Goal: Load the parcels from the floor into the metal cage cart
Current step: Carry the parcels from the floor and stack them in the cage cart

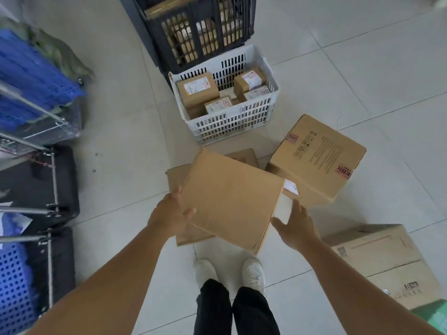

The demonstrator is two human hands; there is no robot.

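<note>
I hold a plain brown cardboard parcel (229,199) tilted above the floor in front of my feet. My left hand (169,213) grips its left edge, thumb on the top face and fingers hidden beneath. My right hand (295,226) presses flat against the right side face, which has a white label, with the fingers spread. The metal cage cart (54,180) stands at the left edge, its bars framing blue perforated panels and dark items. More parcels lie on the floor: a printed box (321,155) to the right, a flat one (186,235) under the held parcel, and a larger one (377,252) at lower right.
A white slotted crate (229,122) with several small labelled parcels stands ahead, and a black crate (200,27) is behind it. My white shoes (229,272) stand on pale floor tiles. Something green (433,313) shows at the lower right corner.
</note>
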